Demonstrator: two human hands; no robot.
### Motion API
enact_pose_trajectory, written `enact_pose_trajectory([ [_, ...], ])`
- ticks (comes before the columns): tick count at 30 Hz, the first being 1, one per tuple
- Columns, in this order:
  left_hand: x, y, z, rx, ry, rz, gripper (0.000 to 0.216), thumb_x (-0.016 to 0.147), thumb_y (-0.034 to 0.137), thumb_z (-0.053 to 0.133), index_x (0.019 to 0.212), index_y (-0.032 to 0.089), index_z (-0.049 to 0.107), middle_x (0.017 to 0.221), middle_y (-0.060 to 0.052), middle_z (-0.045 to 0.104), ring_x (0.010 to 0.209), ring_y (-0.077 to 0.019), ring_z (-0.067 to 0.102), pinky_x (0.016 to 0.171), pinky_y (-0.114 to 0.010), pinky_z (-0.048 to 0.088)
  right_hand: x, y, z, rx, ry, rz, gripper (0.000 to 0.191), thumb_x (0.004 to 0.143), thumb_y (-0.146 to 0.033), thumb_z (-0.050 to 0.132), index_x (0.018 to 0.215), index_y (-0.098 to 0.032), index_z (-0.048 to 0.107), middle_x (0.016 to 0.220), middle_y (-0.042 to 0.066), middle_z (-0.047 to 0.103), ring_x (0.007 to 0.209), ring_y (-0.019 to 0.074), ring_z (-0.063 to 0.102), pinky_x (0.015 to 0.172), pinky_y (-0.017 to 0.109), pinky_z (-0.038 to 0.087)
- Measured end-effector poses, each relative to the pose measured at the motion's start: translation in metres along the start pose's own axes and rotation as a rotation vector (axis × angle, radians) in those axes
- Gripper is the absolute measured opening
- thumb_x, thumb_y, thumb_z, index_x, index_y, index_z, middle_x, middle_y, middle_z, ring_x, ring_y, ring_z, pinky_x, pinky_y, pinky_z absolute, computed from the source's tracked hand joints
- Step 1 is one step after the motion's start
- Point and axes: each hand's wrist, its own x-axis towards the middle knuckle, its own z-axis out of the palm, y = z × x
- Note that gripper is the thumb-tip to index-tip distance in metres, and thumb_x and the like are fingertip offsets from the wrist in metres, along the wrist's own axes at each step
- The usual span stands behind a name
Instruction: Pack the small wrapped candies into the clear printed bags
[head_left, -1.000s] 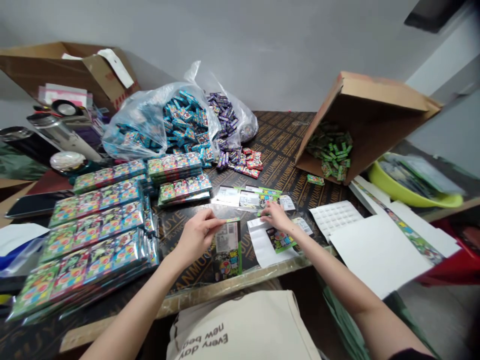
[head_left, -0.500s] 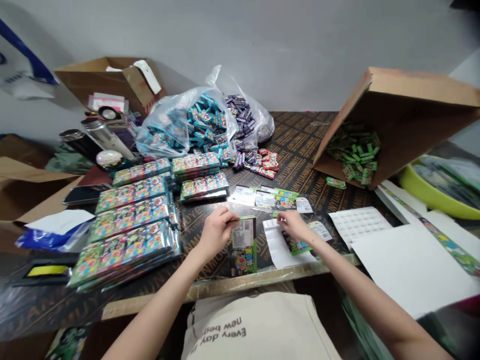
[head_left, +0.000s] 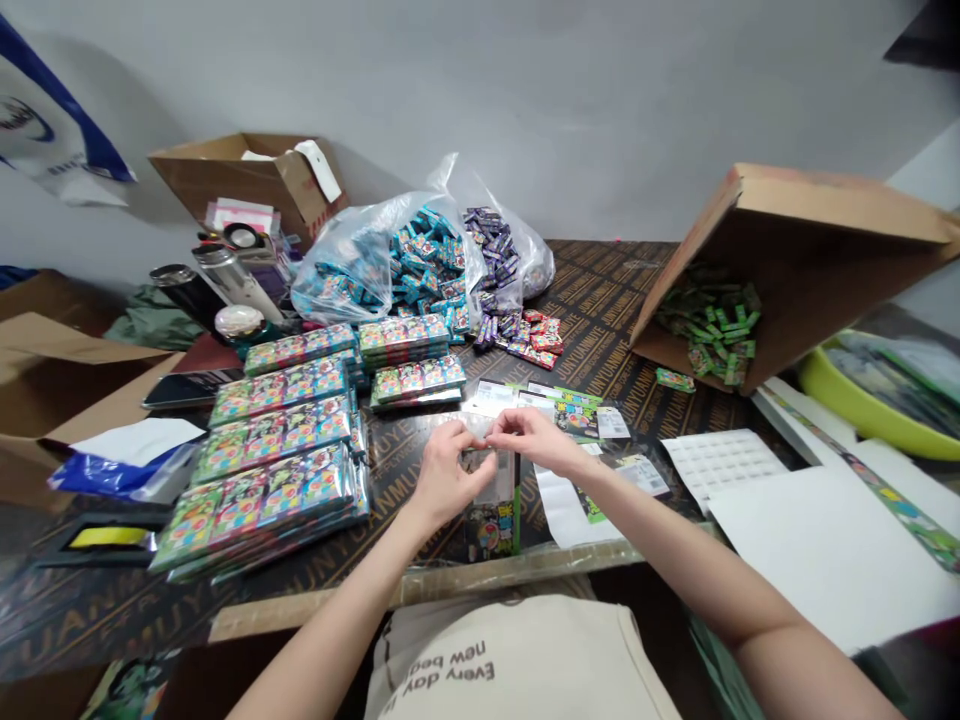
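Right hand [head_left: 536, 438] has been moved from white paper [head_left: 564, 512] to beside left hand [head_left: 448, 472], above printed card [head_left: 495, 530]. Fingers curled; whether anything is pinched cannot be told.

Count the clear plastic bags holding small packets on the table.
2: the bag of blue packets, just left of the bag of purple packets, both near the wall. Others may be hidden.

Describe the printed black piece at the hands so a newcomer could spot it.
From the cream garment at bottom centre, look up past the table's front edge. Partly covered by the left hand is the printed black piece with a green right border. Its lookalike to the right overlaps a white sheet; this one does not.
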Motion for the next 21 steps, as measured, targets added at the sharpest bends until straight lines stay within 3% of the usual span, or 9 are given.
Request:
enact_pose_trajectory([
  [6, 0.000, -0.004, 0.010, 0.032, 0.106, -0.033, 0.015, 0.070, 0.026, 0.064, 0.063, 0.017, 0.054, 0.065, 0.000, 0.050, 0.068, -0.0163, 0.050, 0.066, -0.028, 0.038, -0.001, 0.014, 0.009, 0.090, 0.110, 0.028, 0.020, 0.066, -0.029, 0.067, 0.064, -0.015, 0.053, 0.056, -0.003, 0.054, 0.051, 0.0085, 0.047, 0.050, 0.020, 0.033],
  [10, -0.004, -0.003, 0.012, 0.108, 0.078, 0.027, 0.009, 0.076, 0.026, 0.059, 0.080, 0.018, 0.059, 0.072, -0.002, 0.053, 0.073, -0.0171, 0.050, 0.071, -0.030, 0.039, 0.002, 0.022, 0.011, 0.338, 0.187, 0.082, 0.033, 0.064, -0.025, 0.068, 0.089, -0.022, 0.047, 0.060, -0.006, 0.057, 0.056, 0.0110, 0.054, 0.057, 0.022, 0.041],
  [12, -0.005, -0.007, 0.008, 0.196, 0.042, 0.082, 0.014, 0.081, 0.027, 0.052, 0.087, 0.020, 0.062, 0.073, -0.003, 0.052, 0.075, -0.0179, 0.049, 0.074, -0.032, 0.039, 0.004, 0.029, -0.002, 0.304, 0.261, 0.080, 0.035, 0.069, -0.025, 0.062, 0.100, -0.024, 0.045, 0.069, -0.004, 0.060, 0.063, 0.0119, 0.056, 0.061, 0.024, 0.042],
  [14, -0.005, -0.013, 0.002, 0.285, 0.013, 0.072, 0.020, 0.084, 0.029, 0.046, 0.089, 0.021, 0.064, 0.073, -0.003, 0.052, 0.075, -0.0185, 0.049, 0.077, -0.035, 0.040, 0.005, 0.040, -0.024, 0.039, 0.368, 0.031, 0.027, 0.074, -0.025, 0.057, 0.100, -0.023, 0.051, 0.083, 0.001, 0.060, 0.072, 0.0133, 0.055, 0.067, 0.027, 0.042],
  [16, -0.005, -0.022, -0.006, 0.385, -0.033, 0.032, 0.024, 0.083, 0.034, 0.048, 0.095, 0.020, 0.063, 0.080, -0.006, 0.055, 0.082, -0.0209, 0.051, 0.085, -0.041, 0.037, 0.001, 0.057, -0.049, -0.411, 0.412, 0.014, 0.017, 0.076, -0.026, 0.057, 0.091, -0.020, 0.060, 0.090, 0.005, 0.058, 0.083, 0.0167, 0.052, 0.074, 0.031, 0.039],
  [18, -0.007, -0.030, -0.010, 0.492, -0.139, 0.055, 0.036, 0.077, 0.035, 0.057, 0.110, 0.021, 0.055, 0.103, -0.011, 0.055, 0.101, -0.0270, 0.048, 0.095, -0.051, 0.027, -0.006, 0.077, -0.067, -0.783, 0.358, 0.053, 0.011, 0.074, -0.027, 0.062, 0.080, -0.019, 0.066, 0.085, 0.006, 0.058, 0.087, 0.0207, 0.049, 0.077, 0.035, 0.035],
  [21, -0.011, -0.040, -0.002, 0.557, -0.431, 0.232, 0.075, 0.061, 0.023, 0.071, 0.127, 0.029, 0.037, 0.136, -0.012, 0.034, 0.126, -0.0330, 0.025, 0.100, -0.058, 0.009, -0.018, 0.106, -0.073, -0.931, 0.235, 0.087, 0.007, 0.069, -0.027, 0.068, 0.072, -0.020, 0.068, 0.074, 0.005, 0.058, 0.083, 0.0221, 0.048, 0.076, 0.036, 0.031],
])
